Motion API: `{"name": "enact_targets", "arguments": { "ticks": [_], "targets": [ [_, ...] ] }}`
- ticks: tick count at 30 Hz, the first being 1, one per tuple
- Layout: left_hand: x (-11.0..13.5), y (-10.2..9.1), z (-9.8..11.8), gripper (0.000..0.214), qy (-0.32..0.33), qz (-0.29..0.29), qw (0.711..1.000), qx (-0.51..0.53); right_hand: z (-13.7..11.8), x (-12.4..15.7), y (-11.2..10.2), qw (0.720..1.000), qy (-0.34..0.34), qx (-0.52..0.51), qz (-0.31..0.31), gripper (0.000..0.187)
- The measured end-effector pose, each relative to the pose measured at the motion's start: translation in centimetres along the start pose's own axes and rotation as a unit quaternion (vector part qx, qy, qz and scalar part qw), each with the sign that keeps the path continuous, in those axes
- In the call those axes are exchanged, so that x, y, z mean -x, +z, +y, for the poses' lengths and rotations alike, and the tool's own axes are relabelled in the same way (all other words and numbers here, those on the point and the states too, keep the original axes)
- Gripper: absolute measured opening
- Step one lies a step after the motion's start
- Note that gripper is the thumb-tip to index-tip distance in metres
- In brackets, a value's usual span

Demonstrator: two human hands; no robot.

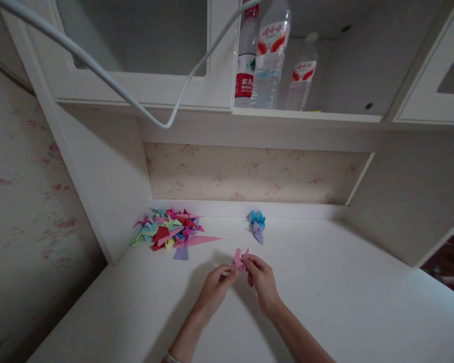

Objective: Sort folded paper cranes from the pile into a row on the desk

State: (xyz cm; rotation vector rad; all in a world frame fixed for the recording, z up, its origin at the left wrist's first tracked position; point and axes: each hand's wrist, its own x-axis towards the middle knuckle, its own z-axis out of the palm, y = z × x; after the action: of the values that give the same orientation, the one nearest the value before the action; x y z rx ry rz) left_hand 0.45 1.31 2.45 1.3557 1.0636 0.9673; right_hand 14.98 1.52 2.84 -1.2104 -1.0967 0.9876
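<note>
Both hands hold a small pink origami crane (pixel 238 260) above the white desk, near the middle of the head view. My left hand (pixel 216 285) pinches its lower left side between thumb and fingers. On the opposite side, my right hand (pixel 260 278) is closed on the crane's upper right part, by a pointed tip. Parts of the folded paper are covered by my fingertips. Beyond my hands lie a few blue and purple origami pieces (pixel 258 226). To the left is a heap of many-coloured folded paper pieces (pixel 170 229), with a long pink point sticking out to the right.
The white desk (pixel 344 302) spreads out under my hands, with side panels left and right. A shelf (pixel 306 117) overhead carries plastic bottles (pixel 271 60). A white cable (pixel 136 104) hangs across the upper left. Floral wallpaper (pixel 249 171) covers the wall behind.
</note>
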Motion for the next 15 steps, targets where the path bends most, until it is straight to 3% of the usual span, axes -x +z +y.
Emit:
{"name": "enact_targets", "arguments": {
  "ticks": [6, 15],
  "targets": [
    [-0.2, 0.5, -1.0, 0.045, 0.024, -0.018, 0.998, -0.049, 2.4, 2.2, -2.4, 0.988, 0.059, -0.139, -0.007, 0.037],
    [-0.8, 0.8, -1.8, 0.037, 0.040, -0.031, 0.998, -0.024, 2.2, 1.9, -2.3, 0.983, 0.063, -0.160, -0.070, 0.036]
  ]
}}
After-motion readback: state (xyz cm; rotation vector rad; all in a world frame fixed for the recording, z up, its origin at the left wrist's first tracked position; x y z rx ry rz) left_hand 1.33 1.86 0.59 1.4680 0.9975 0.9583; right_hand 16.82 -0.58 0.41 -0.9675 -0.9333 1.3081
